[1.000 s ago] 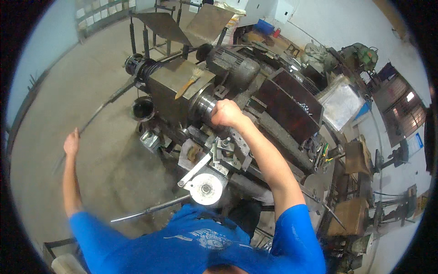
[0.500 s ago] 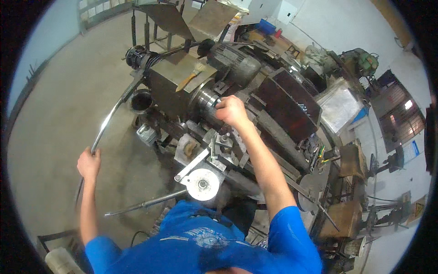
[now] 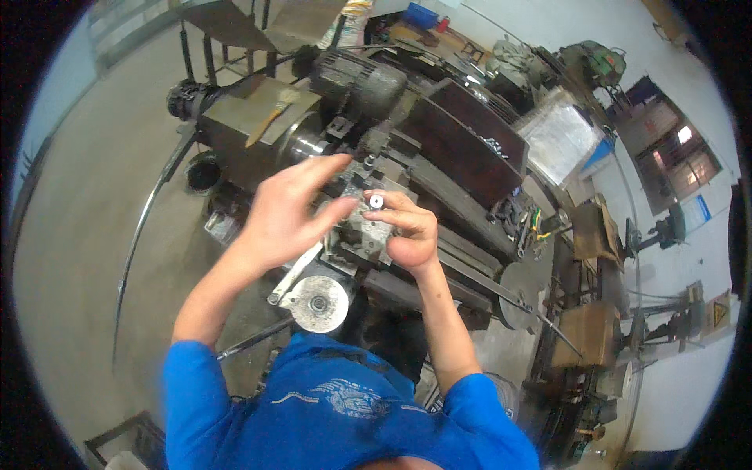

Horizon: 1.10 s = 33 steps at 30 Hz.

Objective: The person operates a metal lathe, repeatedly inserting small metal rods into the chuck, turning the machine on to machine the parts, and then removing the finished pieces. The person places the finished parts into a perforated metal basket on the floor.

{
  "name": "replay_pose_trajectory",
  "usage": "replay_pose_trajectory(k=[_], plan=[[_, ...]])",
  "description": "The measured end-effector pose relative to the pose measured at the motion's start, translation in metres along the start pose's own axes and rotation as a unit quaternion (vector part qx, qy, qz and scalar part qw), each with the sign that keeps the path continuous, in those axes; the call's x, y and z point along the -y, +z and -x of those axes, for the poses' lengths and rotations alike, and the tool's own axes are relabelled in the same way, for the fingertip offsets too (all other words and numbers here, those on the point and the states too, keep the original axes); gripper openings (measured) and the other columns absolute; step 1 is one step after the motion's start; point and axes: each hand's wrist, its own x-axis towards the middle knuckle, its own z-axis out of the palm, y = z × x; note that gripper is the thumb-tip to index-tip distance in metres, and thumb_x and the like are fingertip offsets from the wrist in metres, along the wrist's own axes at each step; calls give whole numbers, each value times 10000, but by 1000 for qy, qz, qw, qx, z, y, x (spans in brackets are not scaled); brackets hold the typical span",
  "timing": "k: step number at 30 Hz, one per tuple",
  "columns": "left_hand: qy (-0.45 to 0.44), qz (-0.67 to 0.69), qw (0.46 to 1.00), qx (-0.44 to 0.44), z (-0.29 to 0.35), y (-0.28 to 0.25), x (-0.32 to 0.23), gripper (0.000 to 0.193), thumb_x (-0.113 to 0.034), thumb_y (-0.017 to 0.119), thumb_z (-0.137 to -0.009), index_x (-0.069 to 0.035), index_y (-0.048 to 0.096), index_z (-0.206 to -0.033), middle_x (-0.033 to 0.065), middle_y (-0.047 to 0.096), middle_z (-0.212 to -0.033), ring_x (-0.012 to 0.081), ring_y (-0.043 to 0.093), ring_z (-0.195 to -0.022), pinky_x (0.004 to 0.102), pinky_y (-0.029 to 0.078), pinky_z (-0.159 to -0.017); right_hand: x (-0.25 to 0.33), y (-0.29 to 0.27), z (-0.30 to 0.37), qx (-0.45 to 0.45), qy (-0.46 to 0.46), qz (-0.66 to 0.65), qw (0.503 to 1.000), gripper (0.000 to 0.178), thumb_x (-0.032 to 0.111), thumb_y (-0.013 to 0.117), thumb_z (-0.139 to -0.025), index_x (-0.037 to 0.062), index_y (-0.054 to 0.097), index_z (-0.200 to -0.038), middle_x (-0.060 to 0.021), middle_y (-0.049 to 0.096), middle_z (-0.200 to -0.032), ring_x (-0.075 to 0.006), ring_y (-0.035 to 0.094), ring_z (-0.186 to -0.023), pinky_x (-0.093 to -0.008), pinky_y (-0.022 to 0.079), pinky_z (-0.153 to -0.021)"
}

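One small, short silvery metal cylinder (image 3: 376, 203) with a dark centre spot sits pinched in the fingers of the right hand (image 3: 411, 225), above the grimy, blocky metal carriage (image 3: 360, 239). Half a second ago that hand was at the shiny round steel chuck (image 3: 304, 144), farther left; the left hand (image 3: 286, 205) has released the long, thin metal lever (image 3: 146, 213) at left and reaches in beside the cylinder, thumb and fingers spread.

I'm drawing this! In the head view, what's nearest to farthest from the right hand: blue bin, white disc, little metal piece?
From the right hand:
1. Little metal piece: held in it.
2. White disc: lower left.
3. Blue bin: far back.
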Motion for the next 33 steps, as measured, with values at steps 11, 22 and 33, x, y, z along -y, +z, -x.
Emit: replay_pose_trajectory(k=[11,22,33], plan=[[-33,-132,991,7,3,-10,30,321,-145,649,-773,-32,590,-1068,128,629,-947,231,631,-780,303,494,-685,-10,-117,25,24,29,243,969,414,384,647,-698,34,693,-913,-148,624,-1050,-259,587,-986,-350,446,-852],[-119,-419,900,-22,-3,-45,133,443,-386,531,-869,-152,489,-1243,113,577,-813,299,604,-692,395,464,-582,-64,-216,-12,-133,123,555,812,579,151,612,-574,89,586,-1149,-202,426,-1310,-354,440,-1172,-387,374,-979],[-23,-145,986,-76,19,-5,99,179,-114,532,-877,18,626,-954,175,642,-807,255,645,-716,323,481,-630,-24,-159,109,-124,219,404,880,414,83,606,-581,41,646,-991,-152,601,-1111,-295,576,-1032,-345,437,-895]])
